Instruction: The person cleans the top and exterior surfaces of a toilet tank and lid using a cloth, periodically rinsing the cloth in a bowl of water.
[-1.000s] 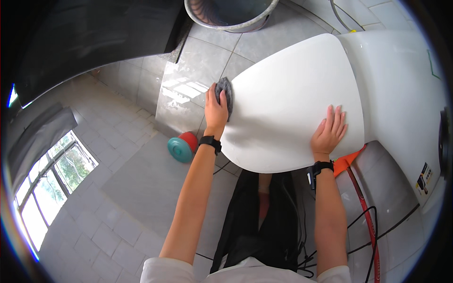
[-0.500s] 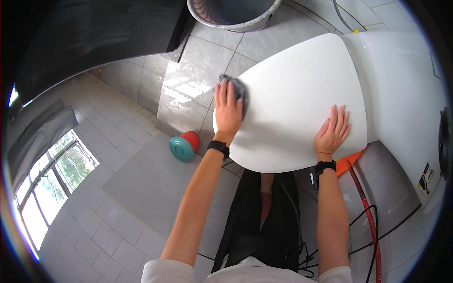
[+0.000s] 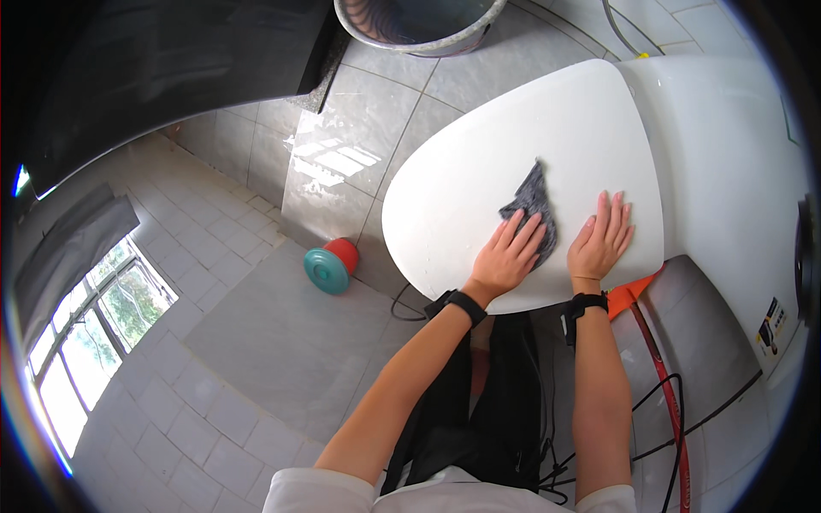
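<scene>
A white toilet lid (image 3: 479, 154) lies lowered in front of me. My left hand (image 3: 506, 258) holds a dark grey cloth (image 3: 534, 198) against the lid's near middle, its fingers pressing on the cloth's lower part. The cloth's pointed free end sticks out beyond the fingertips, and some of it is hidden under the hand. My right hand (image 3: 602, 239) rests flat on the lid near its right edge, fingers stretched out and nothing in them. Black bands circle both wrists.
A bucket of water (image 3: 419, 21) stands at the far side. On the floor at left lies a teal and red plunger-like object (image 3: 329, 267). An orange tool with a red handle (image 3: 657, 355) and black cables are at the right, beside the white toilet body (image 3: 727, 171).
My left hand has slid the cloth from the lid's left edge rightward and nearer to me, toward the middle. The right hand stays in place.
</scene>
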The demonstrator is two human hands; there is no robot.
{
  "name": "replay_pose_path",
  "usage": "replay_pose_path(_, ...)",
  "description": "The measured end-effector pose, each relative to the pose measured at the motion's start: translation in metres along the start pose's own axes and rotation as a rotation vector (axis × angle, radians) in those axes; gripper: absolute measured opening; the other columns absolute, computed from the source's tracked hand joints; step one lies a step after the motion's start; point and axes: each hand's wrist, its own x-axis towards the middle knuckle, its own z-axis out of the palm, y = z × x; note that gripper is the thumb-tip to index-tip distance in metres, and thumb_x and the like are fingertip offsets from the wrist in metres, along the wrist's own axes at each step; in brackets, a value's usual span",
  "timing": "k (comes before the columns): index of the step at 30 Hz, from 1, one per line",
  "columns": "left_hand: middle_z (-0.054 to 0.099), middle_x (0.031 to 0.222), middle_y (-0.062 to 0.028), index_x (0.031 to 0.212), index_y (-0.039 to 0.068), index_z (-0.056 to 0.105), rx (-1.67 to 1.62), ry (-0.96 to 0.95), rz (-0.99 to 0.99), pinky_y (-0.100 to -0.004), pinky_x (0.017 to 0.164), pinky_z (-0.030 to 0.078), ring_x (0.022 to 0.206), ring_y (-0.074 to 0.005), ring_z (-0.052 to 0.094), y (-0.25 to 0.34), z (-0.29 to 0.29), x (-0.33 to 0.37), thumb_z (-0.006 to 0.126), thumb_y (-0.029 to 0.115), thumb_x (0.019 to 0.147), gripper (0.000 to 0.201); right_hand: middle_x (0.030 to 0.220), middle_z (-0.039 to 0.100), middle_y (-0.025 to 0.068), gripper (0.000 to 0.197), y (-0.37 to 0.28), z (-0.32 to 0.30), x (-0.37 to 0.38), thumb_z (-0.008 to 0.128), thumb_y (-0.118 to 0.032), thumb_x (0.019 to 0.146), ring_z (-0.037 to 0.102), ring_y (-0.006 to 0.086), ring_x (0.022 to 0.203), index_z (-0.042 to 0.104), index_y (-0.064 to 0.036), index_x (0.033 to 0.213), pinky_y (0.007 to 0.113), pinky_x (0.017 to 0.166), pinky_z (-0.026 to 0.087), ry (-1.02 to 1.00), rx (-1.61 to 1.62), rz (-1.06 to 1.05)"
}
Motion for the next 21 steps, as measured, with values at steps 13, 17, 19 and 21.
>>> replay_pose_path(13, 0.034, 0.136, -0.0209, 0.117, 0.000, 0.046, 0.085, 0.214, -0.199, -0.0560, 0.097, 0.030, 0.123, -0.0460, 0.031, -0.092, -0.049, 0.010, 0.062, 0.020, 0.076, 0.048, 0.140, 0.039, 0.0060, 0.044, 0.001, 0.000, 0.001, 0.041, -0.018, 0.089, 0.034, 0.0277, 0.129, 0.044, -0.0158, 0.133, 0.048, 0.106, 0.021, 0.009, 0.003, -0.007)
replay_pose_path(17, 0.034, 0.138, -0.0203, 0.129, 0.002, 0.043, 0.076, 0.250, -0.344, -0.0498, 0.098, 0.031, 0.123, -0.0447, 0.032, -0.068, -0.033, 0.001, 0.059, 0.018, 0.078, 0.055, 0.140, 0.039, 0.0059, 0.043, 0.001, 0.000, 0.000, 0.041, -0.018, 0.090, 0.034, 0.0275, 0.129, 0.044, -0.0159, 0.133, 0.048, 0.106, 0.020, -0.001, 0.000, 0.001)
replay_pose_path(19, 0.035, 0.138, -0.0187, 0.128, 0.004, 0.046, 0.036, 0.194, -0.325, -0.0508, 0.099, 0.031, 0.124, -0.0439, 0.032, -0.048, -0.024, -0.020, 0.058, 0.020, 0.079, 0.053, 0.139, 0.039, 0.0057, 0.042, 0.001, 0.001, -0.001, 0.040, -0.019, 0.090, 0.034, 0.0273, 0.129, 0.045, -0.0161, 0.132, 0.047, 0.106, 0.020, -0.025, -0.005, 0.007)
replay_pose_path(21, 0.037, 0.138, -0.0143, 0.129, 0.012, 0.047, 0.058, 0.037, -0.260, -0.0514, 0.097, 0.035, 0.125, -0.0423, 0.034, -0.032, -0.016, -0.050, 0.058, 0.026, 0.080, 0.052, 0.139, 0.039, 0.0056, 0.042, 0.001, -0.001, -0.001, 0.040, -0.019, 0.090, 0.034, 0.0271, 0.129, 0.045, -0.0163, 0.132, 0.047, 0.106, 0.020, -0.018, -0.008, 0.010)
